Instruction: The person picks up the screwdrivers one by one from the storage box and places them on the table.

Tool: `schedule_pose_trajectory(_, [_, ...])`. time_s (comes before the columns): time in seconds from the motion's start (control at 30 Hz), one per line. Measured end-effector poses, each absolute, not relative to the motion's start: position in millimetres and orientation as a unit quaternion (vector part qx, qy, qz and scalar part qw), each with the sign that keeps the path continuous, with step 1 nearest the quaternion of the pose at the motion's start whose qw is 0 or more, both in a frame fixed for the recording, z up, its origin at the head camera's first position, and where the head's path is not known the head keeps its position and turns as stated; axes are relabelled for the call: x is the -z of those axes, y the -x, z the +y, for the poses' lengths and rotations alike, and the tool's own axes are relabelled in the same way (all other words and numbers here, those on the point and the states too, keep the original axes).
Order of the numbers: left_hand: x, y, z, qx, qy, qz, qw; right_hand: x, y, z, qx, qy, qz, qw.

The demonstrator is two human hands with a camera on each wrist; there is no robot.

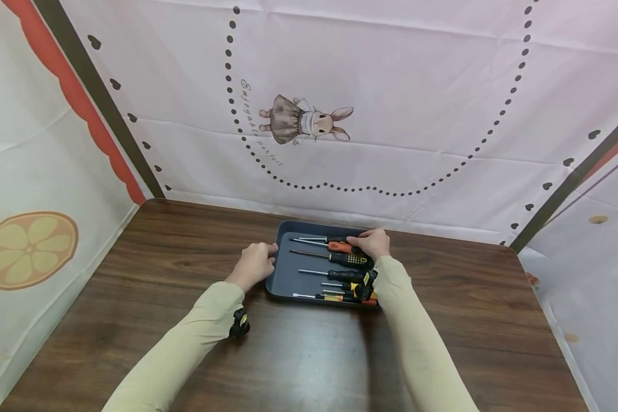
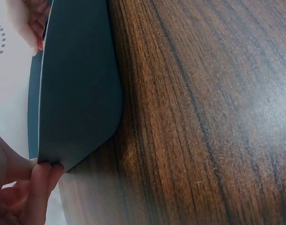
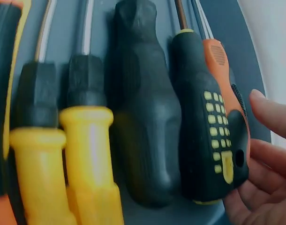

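At the left end of the dark grey tray, my left hand pinches the rim between thumb and fingers. In the left wrist view, these fingers sit at the tray's corner. My right hand reaches over the tray's right side. Its fingertips meet the handle of an orange-and-black screwdriver, with the thumb held apart from the fingers. Beside that handle lies a black screwdriver with yellow squares. Another black-handled screwdriver lies along the tray's back.
Lower in the tray are a plain black screwdriver, yellow-and-black screwdrivers and a slim screwdriver near the front wall. The tray stands on a brown wooden table, close to a printed cloth hanging behind it.
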State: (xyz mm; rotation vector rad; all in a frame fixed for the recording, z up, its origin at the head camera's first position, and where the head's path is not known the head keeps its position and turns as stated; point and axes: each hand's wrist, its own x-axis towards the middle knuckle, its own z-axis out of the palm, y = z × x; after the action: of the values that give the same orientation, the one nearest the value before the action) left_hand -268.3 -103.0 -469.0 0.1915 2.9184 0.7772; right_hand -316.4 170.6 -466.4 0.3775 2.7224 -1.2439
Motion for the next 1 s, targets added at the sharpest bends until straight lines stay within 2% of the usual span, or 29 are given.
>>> schedule_pose_trajectory(0.2, [468, 268, -101, -0.255, -0.066, 0.963, 0.052, 468, 318, 167, 0.393, -0.151, 0.907, 0.034])
schedule_pose_trajectory(0.57, [467, 268, -100, -0.257, -0.066, 0.963, 0.053, 475, 324, 168, 0.428, -0.198, 0.881, 0.044])
schedule_pose_trajectory(1.0, [469, 269, -103, -0.251, -0.066, 0.965, 0.050, 472, 331, 178, 0.494, -0.141, 0.854, 0.085])
